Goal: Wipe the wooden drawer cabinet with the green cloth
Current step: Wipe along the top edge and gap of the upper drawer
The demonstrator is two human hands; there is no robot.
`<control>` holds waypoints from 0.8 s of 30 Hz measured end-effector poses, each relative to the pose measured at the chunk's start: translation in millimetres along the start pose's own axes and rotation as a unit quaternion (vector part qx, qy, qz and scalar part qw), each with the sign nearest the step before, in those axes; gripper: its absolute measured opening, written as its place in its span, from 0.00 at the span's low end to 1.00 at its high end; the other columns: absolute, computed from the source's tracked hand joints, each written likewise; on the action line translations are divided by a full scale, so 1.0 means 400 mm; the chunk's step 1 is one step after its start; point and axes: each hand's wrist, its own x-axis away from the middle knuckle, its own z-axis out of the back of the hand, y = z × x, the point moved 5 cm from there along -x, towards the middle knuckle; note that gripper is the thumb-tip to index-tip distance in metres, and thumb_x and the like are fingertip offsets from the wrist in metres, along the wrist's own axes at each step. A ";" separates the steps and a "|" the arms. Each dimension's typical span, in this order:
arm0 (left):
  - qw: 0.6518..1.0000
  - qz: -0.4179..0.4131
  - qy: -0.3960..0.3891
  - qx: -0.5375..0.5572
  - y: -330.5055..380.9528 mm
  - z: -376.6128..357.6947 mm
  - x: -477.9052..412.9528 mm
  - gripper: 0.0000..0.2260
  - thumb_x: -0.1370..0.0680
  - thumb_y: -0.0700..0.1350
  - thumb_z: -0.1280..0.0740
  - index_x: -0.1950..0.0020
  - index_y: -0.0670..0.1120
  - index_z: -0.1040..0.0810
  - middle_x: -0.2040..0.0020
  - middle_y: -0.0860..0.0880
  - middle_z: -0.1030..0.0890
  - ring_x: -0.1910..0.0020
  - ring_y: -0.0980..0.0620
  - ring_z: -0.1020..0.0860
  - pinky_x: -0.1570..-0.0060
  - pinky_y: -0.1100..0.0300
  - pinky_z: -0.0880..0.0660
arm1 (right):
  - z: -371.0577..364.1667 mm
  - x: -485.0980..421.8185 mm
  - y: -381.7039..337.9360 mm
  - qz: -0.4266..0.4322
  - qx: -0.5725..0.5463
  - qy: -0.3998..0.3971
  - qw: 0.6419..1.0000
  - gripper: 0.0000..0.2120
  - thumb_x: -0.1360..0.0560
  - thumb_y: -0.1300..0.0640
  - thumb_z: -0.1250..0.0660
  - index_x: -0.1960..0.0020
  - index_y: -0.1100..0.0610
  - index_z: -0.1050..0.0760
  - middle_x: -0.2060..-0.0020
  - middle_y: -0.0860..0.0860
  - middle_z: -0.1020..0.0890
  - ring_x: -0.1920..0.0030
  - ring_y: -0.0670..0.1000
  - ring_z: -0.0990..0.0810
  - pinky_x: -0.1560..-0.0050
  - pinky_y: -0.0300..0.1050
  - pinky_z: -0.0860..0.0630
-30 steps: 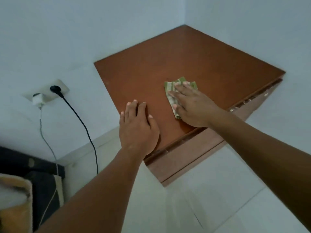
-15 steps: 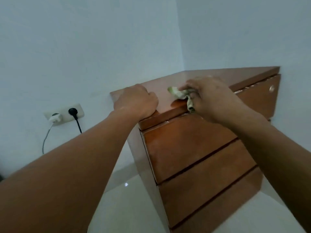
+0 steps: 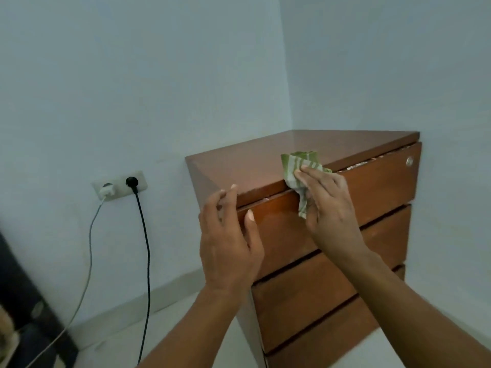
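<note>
Cabinet (image 3: 265,160) is standing against the wall (image 3: 159,75). The green cloth (image 3: 297,166) is hanging over its top's front edge, with the right hand (image 3: 326,205) pinching it there. The left hand (image 3: 228,245) is hovering loosely open by the front left corner, holding nothing. The drawer fronts (image 3: 318,288) are probably awaiting wiping. No readable writing is showing.

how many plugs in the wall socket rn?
2. White charger on the left side of the socket, black plug on its right. Nothing seems hidden.
</note>
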 end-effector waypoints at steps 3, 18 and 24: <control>0.995 0.082 0.009 0.055 0.027 -0.009 0.013 0.22 0.17 0.50 0.36 0.23 0.48 0.31 0.38 0.50 0.32 0.44 0.56 0.29 0.52 0.77 0.37 | -0.003 0.009 0.015 0.017 0.013 -0.017 1.000 0.24 0.22 0.67 0.35 0.27 0.60 0.28 0.29 0.55 0.26 0.31 0.58 0.30 0.26 0.51 0.34; 0.960 0.260 0.055 0.085 0.060 -0.028 0.008 0.23 0.17 0.58 0.37 0.23 0.55 0.32 0.40 0.50 0.30 0.42 0.54 0.26 0.60 0.76 0.41 | -0.011 0.013 0.019 0.008 0.002 0.012 1.000 0.22 0.21 0.66 0.37 0.27 0.60 0.28 0.29 0.54 0.26 0.32 0.55 0.31 0.29 0.40 0.39; 0.956 0.274 0.070 0.081 0.054 -0.031 -0.011 0.19 0.18 0.57 0.35 0.28 0.55 0.28 0.41 0.50 0.29 0.43 0.50 0.24 0.54 0.63 0.31 | -0.010 0.013 0.018 0.008 -0.011 0.022 1.000 0.21 0.21 0.67 0.36 0.28 0.61 0.26 0.30 0.54 0.25 0.34 0.57 0.29 0.30 0.44 0.34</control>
